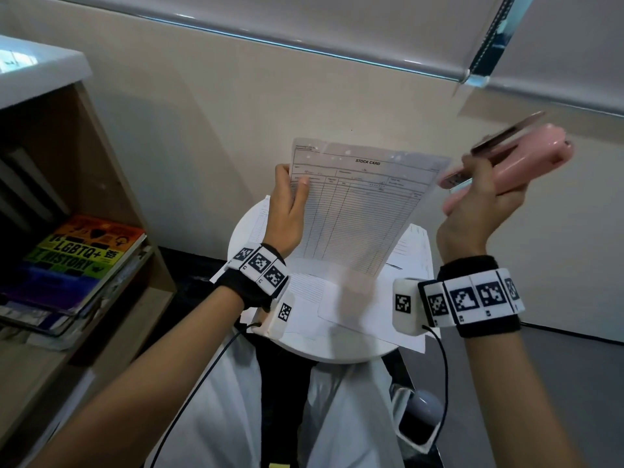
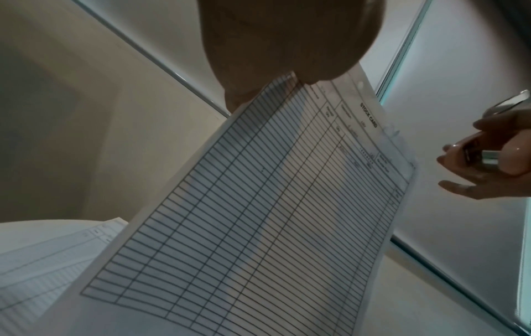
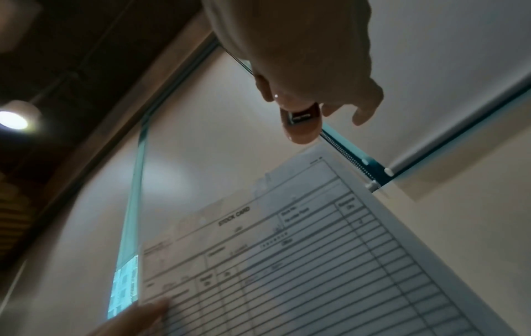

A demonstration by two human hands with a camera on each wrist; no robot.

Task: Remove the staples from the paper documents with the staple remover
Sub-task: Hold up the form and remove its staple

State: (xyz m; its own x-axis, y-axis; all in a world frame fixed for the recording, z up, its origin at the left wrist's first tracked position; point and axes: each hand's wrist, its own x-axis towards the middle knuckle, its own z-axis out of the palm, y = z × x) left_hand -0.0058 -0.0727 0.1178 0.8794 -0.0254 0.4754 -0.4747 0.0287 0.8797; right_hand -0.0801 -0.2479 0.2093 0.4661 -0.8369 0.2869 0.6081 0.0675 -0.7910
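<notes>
My left hand [image 1: 287, 204] pinches the upper left corner of a ruled "STOCK CARD" document [image 1: 358, 211], holding it tilted up above a small round white table [image 1: 337, 352]. The document [image 2: 258, 216] fills the left wrist view, and its header shows in the right wrist view as document [image 3: 287, 261]. My right hand [image 1: 479, 197] grips a pink stapler-shaped staple remover [image 1: 516, 157] in the air, just right of the sheet's upper right corner and not touching it. Its metal nose [image 3: 301, 117] points toward that corner. The remover [image 2: 488, 156] shows at the right edge. No staple is discernible.
More loose printed sheets [image 1: 337, 309] lie on the round table under the raised document. A wooden shelf [image 1: 111, 184] with a rainbow-covered book [image 1: 81, 255] stands at the left. A beige wall [image 1: 236, 113] and a window blind [image 1: 337, 21] are straight ahead.
</notes>
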